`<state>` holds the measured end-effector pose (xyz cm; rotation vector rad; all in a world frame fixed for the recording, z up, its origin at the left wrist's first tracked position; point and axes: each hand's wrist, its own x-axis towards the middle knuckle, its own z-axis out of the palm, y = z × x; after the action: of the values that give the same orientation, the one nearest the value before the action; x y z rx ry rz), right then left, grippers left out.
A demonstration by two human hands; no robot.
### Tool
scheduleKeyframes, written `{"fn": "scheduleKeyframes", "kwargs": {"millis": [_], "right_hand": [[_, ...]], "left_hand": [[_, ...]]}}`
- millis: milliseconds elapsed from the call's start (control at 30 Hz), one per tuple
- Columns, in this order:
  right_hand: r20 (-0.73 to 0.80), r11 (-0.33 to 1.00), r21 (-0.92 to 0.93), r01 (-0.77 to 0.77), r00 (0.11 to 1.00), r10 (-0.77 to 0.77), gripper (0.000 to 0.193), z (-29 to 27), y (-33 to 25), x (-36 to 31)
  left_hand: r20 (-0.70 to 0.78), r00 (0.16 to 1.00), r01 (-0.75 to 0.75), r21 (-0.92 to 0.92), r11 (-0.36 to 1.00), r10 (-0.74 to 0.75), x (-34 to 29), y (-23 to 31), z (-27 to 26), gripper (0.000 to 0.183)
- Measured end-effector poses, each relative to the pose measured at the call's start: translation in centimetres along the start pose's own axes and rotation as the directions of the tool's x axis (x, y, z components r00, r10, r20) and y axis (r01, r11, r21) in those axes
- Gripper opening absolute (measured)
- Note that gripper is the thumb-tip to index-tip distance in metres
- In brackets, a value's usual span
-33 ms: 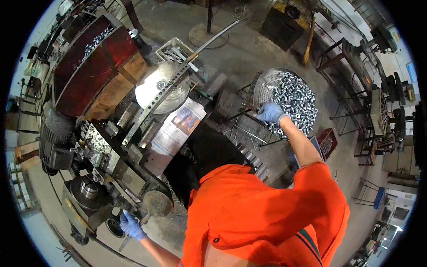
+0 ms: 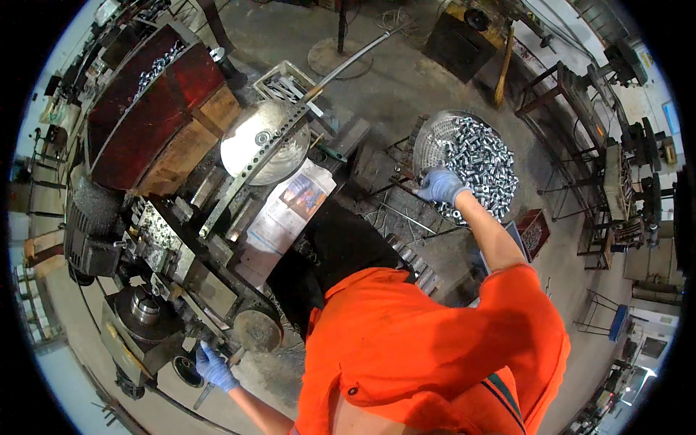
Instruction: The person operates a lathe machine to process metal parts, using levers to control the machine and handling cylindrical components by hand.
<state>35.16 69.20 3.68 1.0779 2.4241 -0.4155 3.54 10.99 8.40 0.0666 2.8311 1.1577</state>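
Note:
My left hand, in a blue glove, is at the lower left beside the machine. Its fingers close near the machine's lower edge, and what they grip is hidden. Next to it are a round disc-shaped part and a dark handwheel. My right hand, also gloved in blue, reaches out to the near left edge of a round perforated basket. Its fingers are curled, and whatever is in them is too small to name. Many shiny metal fittings are heaped in the basket.
A red bin of metal parts stands at the upper left. Beside it are a round metal plate, a long perforated bar and a printed paper sheet. A red box sits right of the basket; a broom stands behind.

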Motion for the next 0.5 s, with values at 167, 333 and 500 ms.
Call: {"fn": "scheduleKeyframes", "kwargs": {"millis": [167, 333, 500], "right_hand": [[-0.079, 0.963, -0.166, 0.211, 0.971, -0.227, 0.052, 2.8, 1.6, -0.1], [-0.138, 0.949, -0.187, 0.255, 0.949, -0.283, 0.050, 4.0, 2.6, 0.4], [-0.065, 0.948, -0.236, 0.213, 0.970, -0.234, 0.054, 4.7, 3.1, 1.5]], "left_hand": [[-0.073, 0.997, 0.015, -0.060, 0.998, -0.020, -0.4, 0.3, 0.6, 0.032], [-0.029, 0.999, -0.043, 0.045, 0.998, 0.045, 0.0, -0.7, 0.1, 0.034], [-0.064, 0.993, -0.099, 0.051, 0.994, 0.102, 0.3, -1.7, 0.1, 0.033]]}}
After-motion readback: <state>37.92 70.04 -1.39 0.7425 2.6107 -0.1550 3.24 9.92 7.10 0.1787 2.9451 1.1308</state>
